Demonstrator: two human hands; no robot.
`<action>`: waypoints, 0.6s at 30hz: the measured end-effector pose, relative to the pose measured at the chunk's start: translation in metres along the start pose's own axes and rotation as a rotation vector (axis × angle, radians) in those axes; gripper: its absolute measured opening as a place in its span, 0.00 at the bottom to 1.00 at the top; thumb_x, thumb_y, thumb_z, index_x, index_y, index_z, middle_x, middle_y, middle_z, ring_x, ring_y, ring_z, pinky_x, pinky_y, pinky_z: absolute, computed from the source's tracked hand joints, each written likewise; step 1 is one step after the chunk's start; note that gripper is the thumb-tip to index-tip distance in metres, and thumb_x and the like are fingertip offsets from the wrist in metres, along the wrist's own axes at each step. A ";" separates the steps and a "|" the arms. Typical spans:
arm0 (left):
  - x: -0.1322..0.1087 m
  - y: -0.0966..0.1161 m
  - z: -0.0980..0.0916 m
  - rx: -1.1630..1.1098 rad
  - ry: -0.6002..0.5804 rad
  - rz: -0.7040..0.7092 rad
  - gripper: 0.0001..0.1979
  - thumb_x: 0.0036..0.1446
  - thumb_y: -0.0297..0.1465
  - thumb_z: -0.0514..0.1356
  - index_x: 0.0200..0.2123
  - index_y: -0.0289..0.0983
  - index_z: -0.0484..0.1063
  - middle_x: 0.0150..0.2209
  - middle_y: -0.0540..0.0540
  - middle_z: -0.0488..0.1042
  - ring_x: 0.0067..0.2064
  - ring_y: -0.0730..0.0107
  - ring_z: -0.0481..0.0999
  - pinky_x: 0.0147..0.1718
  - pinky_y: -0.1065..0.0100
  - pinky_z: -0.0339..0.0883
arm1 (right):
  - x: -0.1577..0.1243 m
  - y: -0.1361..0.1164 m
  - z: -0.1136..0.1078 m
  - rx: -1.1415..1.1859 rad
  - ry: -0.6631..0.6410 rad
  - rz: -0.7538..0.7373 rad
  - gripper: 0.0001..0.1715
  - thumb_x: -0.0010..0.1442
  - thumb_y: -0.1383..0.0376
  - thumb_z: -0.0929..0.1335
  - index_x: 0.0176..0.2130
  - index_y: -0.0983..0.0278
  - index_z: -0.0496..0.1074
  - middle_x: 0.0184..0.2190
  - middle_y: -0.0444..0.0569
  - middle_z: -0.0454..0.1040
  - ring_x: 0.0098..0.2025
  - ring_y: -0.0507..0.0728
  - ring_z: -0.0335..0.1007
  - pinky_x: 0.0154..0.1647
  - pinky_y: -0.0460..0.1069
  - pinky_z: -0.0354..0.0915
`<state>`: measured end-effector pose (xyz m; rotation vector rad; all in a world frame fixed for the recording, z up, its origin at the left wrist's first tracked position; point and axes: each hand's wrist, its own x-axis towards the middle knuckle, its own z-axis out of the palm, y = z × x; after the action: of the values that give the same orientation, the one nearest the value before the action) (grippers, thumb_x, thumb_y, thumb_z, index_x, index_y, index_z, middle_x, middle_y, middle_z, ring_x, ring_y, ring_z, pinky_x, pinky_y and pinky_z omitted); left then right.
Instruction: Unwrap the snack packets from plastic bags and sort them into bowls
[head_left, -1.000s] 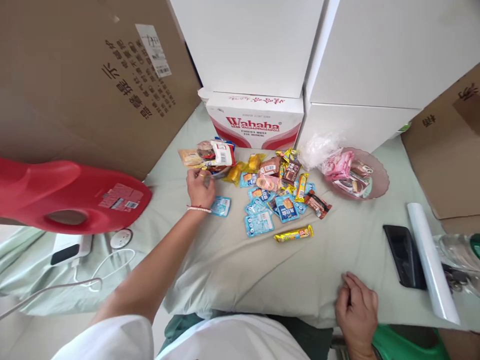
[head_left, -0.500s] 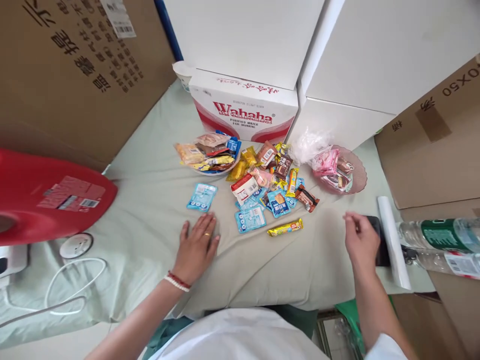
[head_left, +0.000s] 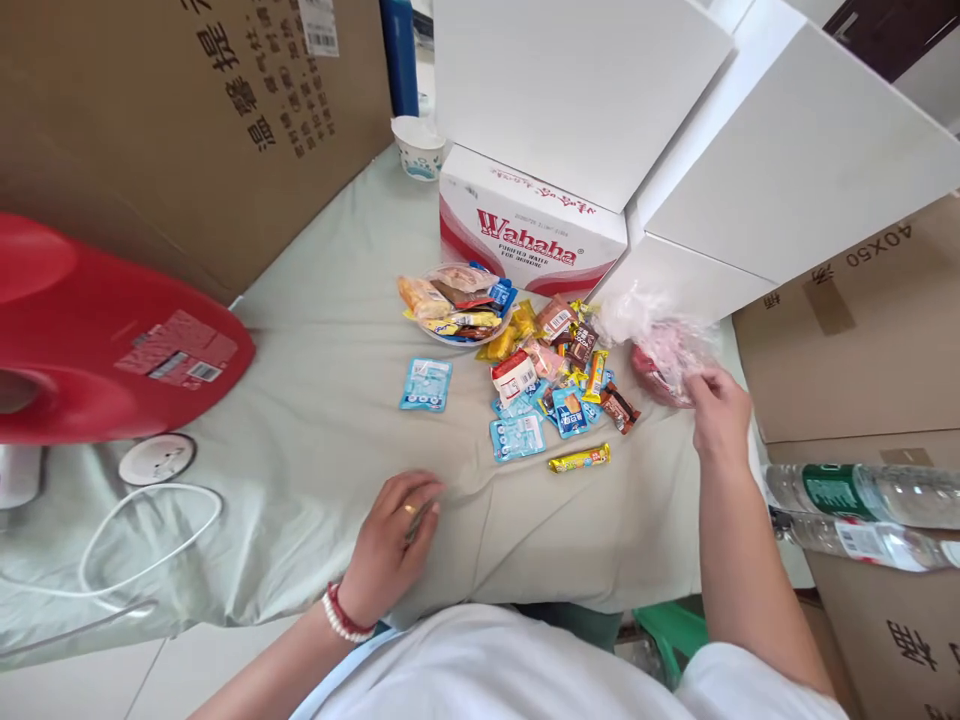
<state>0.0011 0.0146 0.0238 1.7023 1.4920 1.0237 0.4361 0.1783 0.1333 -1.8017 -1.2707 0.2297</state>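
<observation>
My right hand (head_left: 721, 412) pinches the near right rim of a pink bowl (head_left: 651, 380). Clear crumpled plastic film (head_left: 645, 325) covers much of that bowl and blurs what is in it. On the cloth, my left hand (head_left: 396, 540) rests with its fingers loosely curled, and nothing shows in them. Beyond it lies a single light blue packet (head_left: 426, 385). A heap of wrapped snacks spreads over the middle, with a red and white packet (head_left: 514, 375), a brown wrapper (head_left: 620, 408) and several blue packets. A yellow bar (head_left: 580, 458) lies in front of the heap.
Another bowl (head_left: 469, 340), full of packaged snacks, stands before the Wahaha carton (head_left: 529, 225). A paper cup (head_left: 418, 150) is behind it. A red jug (head_left: 112, 340) and a white cable (head_left: 150, 490) are at left. Bottles (head_left: 840, 490) lie at right beside cardboard.
My right hand has moved forward and taken the pink bowl's rim. My left hand has drawn back a little and curled its fingers. The plastic film now lies over the bowl, and the view has shifted.
</observation>
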 end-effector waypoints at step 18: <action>0.070 0.097 0.105 -0.892 -0.653 -0.845 0.26 0.39 0.51 0.74 0.33 0.39 0.74 0.31 0.44 0.78 0.32 0.61 0.78 0.30 0.62 0.70 | -0.278 -0.032 0.012 0.020 -0.658 -0.524 0.18 0.68 0.73 0.61 0.42 0.59 0.79 0.64 0.51 0.72 0.66 0.60 0.67 0.65 0.61 0.70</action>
<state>0.1430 0.0725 0.0662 0.5531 0.9132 0.4494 0.2812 -0.0436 0.0603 -1.3438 -2.1373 0.5607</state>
